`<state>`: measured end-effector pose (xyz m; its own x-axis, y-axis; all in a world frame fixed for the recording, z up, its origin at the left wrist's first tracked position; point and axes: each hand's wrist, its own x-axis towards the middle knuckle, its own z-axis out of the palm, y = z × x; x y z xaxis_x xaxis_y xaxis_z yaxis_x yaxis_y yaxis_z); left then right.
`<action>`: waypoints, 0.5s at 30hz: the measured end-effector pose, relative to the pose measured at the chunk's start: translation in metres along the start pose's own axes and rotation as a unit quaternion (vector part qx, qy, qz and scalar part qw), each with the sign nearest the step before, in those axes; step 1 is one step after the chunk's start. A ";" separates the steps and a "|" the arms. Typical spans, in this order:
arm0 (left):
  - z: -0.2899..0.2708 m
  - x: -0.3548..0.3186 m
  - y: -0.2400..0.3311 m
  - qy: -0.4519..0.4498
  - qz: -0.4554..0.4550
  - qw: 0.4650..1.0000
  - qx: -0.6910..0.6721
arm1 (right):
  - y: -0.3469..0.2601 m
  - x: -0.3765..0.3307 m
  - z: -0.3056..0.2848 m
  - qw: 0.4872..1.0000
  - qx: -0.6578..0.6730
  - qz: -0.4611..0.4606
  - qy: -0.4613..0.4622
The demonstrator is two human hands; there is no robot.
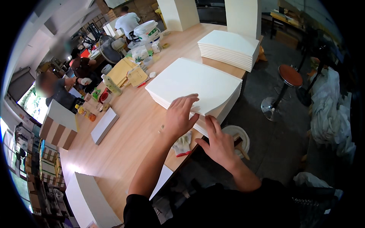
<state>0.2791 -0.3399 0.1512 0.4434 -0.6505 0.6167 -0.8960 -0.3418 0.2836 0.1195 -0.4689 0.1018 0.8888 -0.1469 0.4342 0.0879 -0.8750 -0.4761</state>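
Centrally, on a long pale wooden table [129,140], a stack of large white sheets [194,81] with smooth matt faces, its near corner at the table's edge. Left hand [180,117] lies flat, fingers spread, on the stack's near corner; right hand [219,143] just beside it, fingers together against the stack's edge. Second, thicker stack of white sheets [230,47] farther along the table. White knitted glove with red cuff [182,145] beneath the left wrist. White round bucket [237,138] below the table edge, contents unclear. Yellow padded envelopes [123,71], a yellow-green bottle [111,85], a flat white box [104,125] and a white lidded tub [146,31] at left. Red-topped round stool [289,76] on grey floor.
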 end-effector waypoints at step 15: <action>-0.187 -0.119 -0.053 0.057 -0.201 0.875 -0.437 | 0.012 0.002 0.005 0.496 0.802 0.286 -0.172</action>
<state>0.2685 -0.1177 0.1997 0.7664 -0.5084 0.3927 -0.3677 0.1542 0.9171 0.1246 -0.4770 0.0933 0.9746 0.1686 -0.1473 -0.2228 0.7962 -0.5625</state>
